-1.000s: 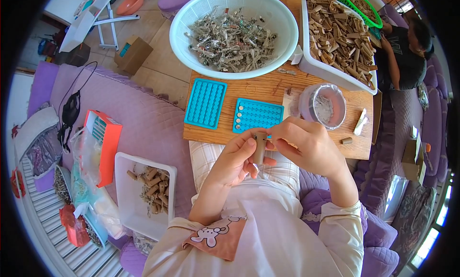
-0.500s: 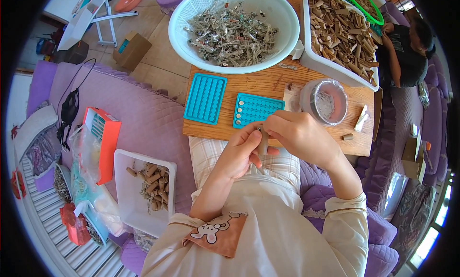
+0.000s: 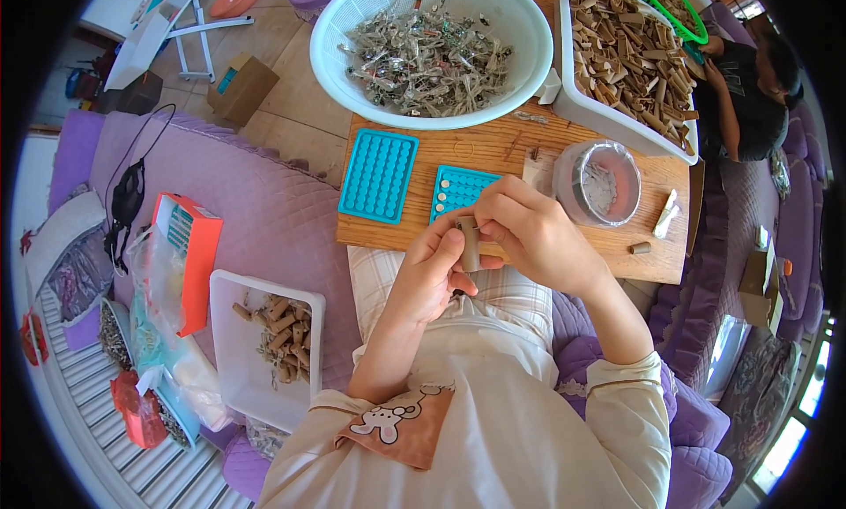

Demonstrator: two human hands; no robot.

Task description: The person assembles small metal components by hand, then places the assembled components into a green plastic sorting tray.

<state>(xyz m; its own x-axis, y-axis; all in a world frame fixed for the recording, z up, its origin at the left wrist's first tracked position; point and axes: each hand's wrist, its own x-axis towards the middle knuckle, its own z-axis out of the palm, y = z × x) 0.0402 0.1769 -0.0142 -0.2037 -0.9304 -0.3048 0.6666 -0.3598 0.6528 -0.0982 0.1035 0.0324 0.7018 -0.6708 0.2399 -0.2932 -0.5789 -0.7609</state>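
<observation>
A small flat brown sleeve (image 3: 470, 252) is held upright between the thumb and fingers of my left hand (image 3: 427, 271), over my lap at the table's near edge. My right hand (image 3: 533, 236) is closed in a pinch beside the sleeve's upper end, on something thin and hard to make out. Just beyond the hands lies a blue tray with round pockets (image 3: 458, 181); several pale discs sit in its left column, and my right hand hides part of it. To its left is a second blue tray (image 3: 379, 176), its pockets showing no discs.
On the wooden table (image 3: 493, 148) stand a large basin (image 3: 330, 64) of clear-wrapped bits, a white bin of brown sleeves (image 3: 573, 112) and a bag-lined tub (image 3: 564, 183). A loose sleeve (image 3: 640, 248) lies right. A white tray (image 3: 231, 359) rests left. A person (image 3: 753, 95) sits far right.
The sleeve has turned its broad side into view and shifted slightly left. My right hand has moved a little lower and left, uncovering the sleeve's top.
</observation>
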